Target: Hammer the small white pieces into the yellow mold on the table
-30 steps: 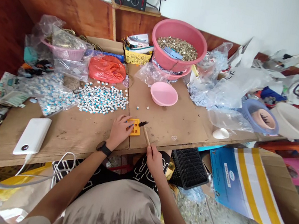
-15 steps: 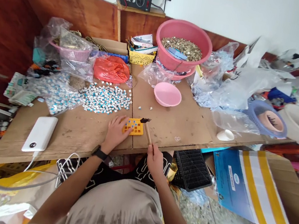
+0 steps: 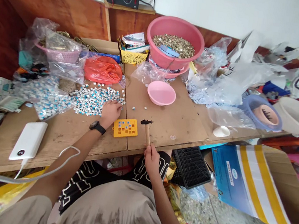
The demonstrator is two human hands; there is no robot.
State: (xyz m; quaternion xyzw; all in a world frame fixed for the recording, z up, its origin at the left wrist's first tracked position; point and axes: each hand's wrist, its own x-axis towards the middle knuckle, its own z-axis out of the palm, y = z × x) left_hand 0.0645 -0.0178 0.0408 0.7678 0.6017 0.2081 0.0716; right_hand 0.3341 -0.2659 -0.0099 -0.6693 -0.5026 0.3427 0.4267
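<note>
My left hand point(image 3: 110, 113) is at the right edge of a pile of small white-and-blue pieces point(image 3: 89, 99). Its fingers are bunched together and bent down; whatever is between the fingertips is hidden. Just below that hand, a yellow tray point(image 3: 132, 133) with square pockets lies flat on the table, blue pieces sitting in some of them. In my right hand point(image 3: 151, 159) is a hammer point(image 3: 147, 134), gripped low on its wooden handle. The dark hammer head is to the right of the tray, apart from it.
Two loose pieces lie near a small pink bowl point(image 3: 161, 93). Behind it stands a large pink basin point(image 3: 175, 30) of metal bits. A red plastic bag point(image 3: 103, 69) is behind the pile. At left, a white power bank point(image 3: 28, 140) has a cable crossing my left forearm.
My left hand has left the yellow tray and moved up and left to the pile. The hammer, still in my right hand, is a little farther from the tray. The view has shifted slightly.
</note>
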